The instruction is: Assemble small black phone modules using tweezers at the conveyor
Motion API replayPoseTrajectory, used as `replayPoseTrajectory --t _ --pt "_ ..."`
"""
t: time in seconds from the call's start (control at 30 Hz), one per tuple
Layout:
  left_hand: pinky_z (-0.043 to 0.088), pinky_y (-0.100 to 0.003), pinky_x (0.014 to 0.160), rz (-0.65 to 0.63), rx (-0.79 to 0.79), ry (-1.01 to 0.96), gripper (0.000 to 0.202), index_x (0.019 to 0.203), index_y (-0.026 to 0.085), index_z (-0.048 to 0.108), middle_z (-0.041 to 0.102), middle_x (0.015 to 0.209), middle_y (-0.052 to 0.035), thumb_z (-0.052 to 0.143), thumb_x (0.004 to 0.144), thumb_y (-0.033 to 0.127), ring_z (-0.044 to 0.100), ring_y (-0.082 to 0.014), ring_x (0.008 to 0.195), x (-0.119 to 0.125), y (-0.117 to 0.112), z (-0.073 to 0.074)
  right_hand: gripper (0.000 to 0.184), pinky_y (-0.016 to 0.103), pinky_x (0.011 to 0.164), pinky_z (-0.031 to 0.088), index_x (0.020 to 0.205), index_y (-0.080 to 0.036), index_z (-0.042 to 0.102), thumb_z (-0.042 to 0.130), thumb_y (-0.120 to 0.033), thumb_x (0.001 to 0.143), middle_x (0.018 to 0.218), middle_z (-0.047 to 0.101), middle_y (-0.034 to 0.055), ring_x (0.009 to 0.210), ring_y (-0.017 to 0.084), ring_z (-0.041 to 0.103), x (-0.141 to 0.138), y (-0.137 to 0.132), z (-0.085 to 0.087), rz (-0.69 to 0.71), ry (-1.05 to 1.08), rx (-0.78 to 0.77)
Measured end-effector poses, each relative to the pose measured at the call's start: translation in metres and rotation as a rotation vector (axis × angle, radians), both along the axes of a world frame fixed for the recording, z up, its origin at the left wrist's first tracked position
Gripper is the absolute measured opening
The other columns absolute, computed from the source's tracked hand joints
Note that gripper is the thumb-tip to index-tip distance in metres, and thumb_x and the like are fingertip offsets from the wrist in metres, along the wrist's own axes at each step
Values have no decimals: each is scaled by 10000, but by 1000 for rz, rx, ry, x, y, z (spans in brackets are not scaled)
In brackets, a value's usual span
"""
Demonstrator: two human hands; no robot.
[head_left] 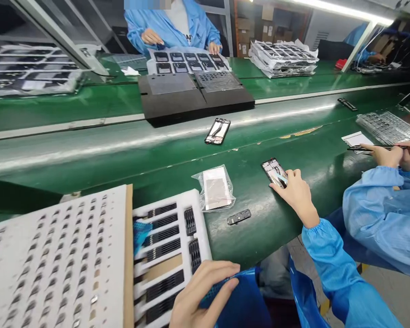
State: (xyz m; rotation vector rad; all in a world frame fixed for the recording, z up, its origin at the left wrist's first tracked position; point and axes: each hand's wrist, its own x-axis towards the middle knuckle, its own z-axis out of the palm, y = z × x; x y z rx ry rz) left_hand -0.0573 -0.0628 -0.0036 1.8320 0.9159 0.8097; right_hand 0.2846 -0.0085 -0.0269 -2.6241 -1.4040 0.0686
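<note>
At the counter (pixel 230 241), my right hand (pixel 297 191) grips the open phone body (pixel 274 169) by its edges; my left hand (pixel 200 294) is parted, visibly unloaded. I judge the body light, stiff, internally fragile: hold frame only.

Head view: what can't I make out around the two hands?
All in the head view:
Phone frame: near end, partly covered by the right hand.
Left hand: wrist, cut off by the bottom edge.
White foam tray: near right part, hidden by the left hand.
Small black part: markings, too small to read.
</note>
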Motion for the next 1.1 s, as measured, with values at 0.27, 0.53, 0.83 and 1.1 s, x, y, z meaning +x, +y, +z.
replayPoseTrajectory --t 0.27,0.53,0.83,1.1 --pt "624 -163 748 170 -65 -66 150 967 303 863 827 886 32 801 993 169 801 -134 798 22 3 14 624 347 592 411 1301 -172 543 629 -733 1043 1284 619 153 816 295 788 -52 -31 4 -6 -28 -181" --pt "622 -205 779 277 -106 -80 161 1013 303 870 826 905 27 800 982 162 784 -144 823 17 1 11 586 364 626 462 1288 -183 643 623 -697 1008 1250 669 159 805 287 725 -46 -52 11 -1 133 50" --pt "634 -281 835 398 -113 -89 66 979 255 873 867 948 -4 811 991 235 811 -189 890 -8 15 48 525 267 559 427 1129 -263 845 727 -739 941 789 654 13 660 166 552 -37 -82 29 236 825 164" --pt "629 -332 882 507 90 148 128 977 172 857 881 997 -63 775 1016 262 820 -235 968 -40 138 20 626 274 416 365 1045 -196 798 635 -794 963 654 544 2 512 160 461 -51 -58 -14 331 1306 61"
